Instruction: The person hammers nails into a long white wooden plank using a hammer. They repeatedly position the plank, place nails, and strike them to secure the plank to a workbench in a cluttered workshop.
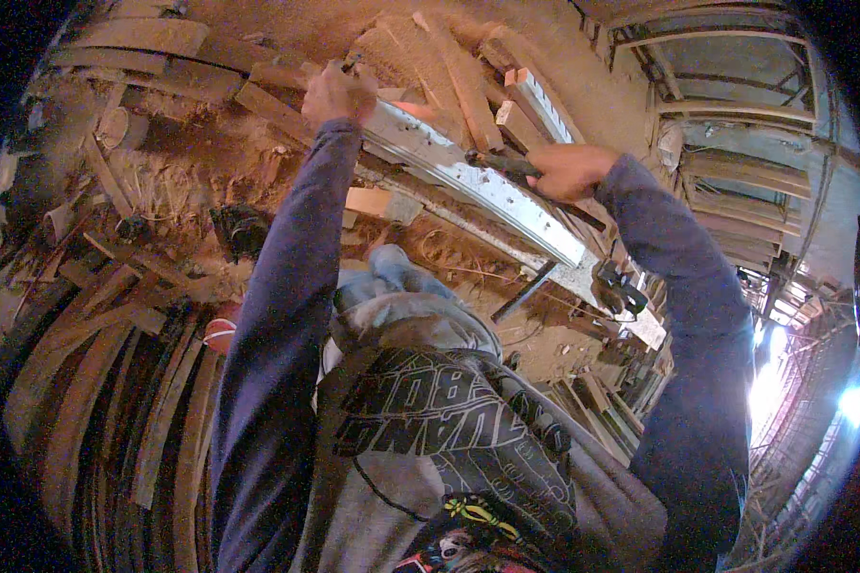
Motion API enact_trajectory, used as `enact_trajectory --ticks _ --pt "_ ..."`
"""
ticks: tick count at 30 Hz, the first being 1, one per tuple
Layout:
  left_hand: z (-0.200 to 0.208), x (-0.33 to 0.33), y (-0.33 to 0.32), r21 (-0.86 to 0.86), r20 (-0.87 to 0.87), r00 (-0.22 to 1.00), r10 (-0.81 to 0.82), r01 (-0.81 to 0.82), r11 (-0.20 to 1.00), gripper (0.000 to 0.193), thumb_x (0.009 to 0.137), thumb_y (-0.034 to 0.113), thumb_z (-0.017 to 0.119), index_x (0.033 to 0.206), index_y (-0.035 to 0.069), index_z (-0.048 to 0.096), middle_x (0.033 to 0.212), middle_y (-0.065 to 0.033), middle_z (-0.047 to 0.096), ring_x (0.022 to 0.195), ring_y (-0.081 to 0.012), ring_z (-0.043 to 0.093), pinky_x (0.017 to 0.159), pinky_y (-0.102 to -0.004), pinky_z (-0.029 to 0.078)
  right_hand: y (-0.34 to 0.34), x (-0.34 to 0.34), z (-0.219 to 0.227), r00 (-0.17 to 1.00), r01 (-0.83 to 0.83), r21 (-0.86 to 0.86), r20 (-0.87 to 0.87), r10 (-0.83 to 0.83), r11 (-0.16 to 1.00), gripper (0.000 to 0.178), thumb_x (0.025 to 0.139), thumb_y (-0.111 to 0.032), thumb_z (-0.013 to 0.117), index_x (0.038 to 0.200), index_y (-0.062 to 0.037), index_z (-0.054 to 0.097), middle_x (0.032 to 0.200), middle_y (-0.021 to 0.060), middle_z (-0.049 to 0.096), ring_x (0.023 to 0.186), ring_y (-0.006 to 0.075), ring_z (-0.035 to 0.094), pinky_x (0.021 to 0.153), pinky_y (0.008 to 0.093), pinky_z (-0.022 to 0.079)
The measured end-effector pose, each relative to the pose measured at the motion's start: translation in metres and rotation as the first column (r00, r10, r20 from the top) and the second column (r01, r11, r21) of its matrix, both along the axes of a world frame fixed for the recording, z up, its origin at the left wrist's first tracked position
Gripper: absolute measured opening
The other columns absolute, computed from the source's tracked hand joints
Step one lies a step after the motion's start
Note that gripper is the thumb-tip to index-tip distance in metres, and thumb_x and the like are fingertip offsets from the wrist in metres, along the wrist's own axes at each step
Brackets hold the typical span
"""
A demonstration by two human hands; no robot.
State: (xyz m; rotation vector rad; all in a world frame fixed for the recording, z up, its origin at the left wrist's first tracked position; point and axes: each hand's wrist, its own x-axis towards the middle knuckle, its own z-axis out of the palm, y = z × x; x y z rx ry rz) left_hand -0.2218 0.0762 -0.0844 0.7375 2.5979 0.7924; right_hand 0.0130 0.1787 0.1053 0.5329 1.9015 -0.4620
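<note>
A long white board [483, 181] lies slantwise ahead of me, from upper left to lower right. At its far left end my left hand [340, 94] is closed in a fist; a small dark tip shows above it, but what it grips is hidden. My right hand [573, 172] is wrapped round a dark hammer-like tool [503, 163] whose other end points left, over the far edge of the board. Near the board's right end is a black clamp-like object [620, 289]. A dark flat bar [524, 292] juts from the board's near side.
Loose planks [440, 81] lie heaped beyond the board, with a white-sided timber piece [542, 107] among them. Long boards [143, 420] are stacked at lower left. A black object [238, 232] rests on the debris-strewn ground. Wooden frames [736, 110] stand at right.
</note>
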Motion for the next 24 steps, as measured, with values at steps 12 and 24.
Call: enact_trajectory --ticks 12,24 --pt "0.001 0.003 0.004 -0.055 0.031 0.998 0.063 -0.061 0.997 0.047 0.082 0.046 0.056 0.102 0.006 0.07 0.104 -0.0183 0.069 0.099 -0.0363 0.066 0.087 -0.0476 0.052 -0.001 -0.025 -0.003 0.97 -0.223 0.005 0.104 0.221 0.975 0.028 0.086 -0.021 0.051 0.084 0.0047 0.061 0.069 0.02 0.062 0.06 0.0311 0.06 0.056 0.0478 0.044" --pt "0.008 0.001 0.001 -0.031 -0.018 0.999 0.04 -0.04 0.999 0.046 0.081 0.048 0.057 0.107 0.012 0.069 0.107 -0.0183 0.069 0.099 -0.0369 0.066 0.087 -0.0475 0.052 0.009 -0.029 -0.015 0.962 -0.269 0.063 0.074 0.264 0.961 0.032 0.077 -0.021 0.064 0.099 0.0018 0.064 0.082 0.0211 0.068 0.072 0.0336 0.066 0.063 0.0448 0.051"
